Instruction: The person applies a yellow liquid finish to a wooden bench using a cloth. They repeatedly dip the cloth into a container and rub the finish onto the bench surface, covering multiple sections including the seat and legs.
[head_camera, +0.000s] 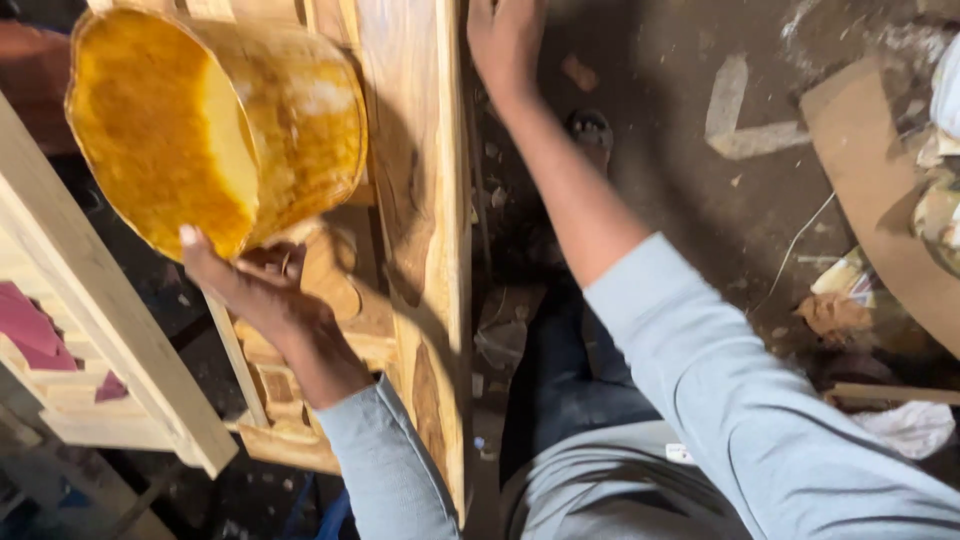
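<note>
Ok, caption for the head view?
Left hand tilts a stained yellow tub; right hand rests on a wooden plank.

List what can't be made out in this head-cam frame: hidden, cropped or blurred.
- Right hand: head view, fingertips cut off by the top edge; what they touch is unseen.
- Left hand: head view, fingers hidden under the yellow-stained bucket, so the exact grip is unclear.
- Bucket contents: motion blur; liquid level cannot be told.
- Carved wooden panel: top cropped, left part hidden behind bucket and hand.
- Floor scraps: dark, too blurred to identify.
</note>
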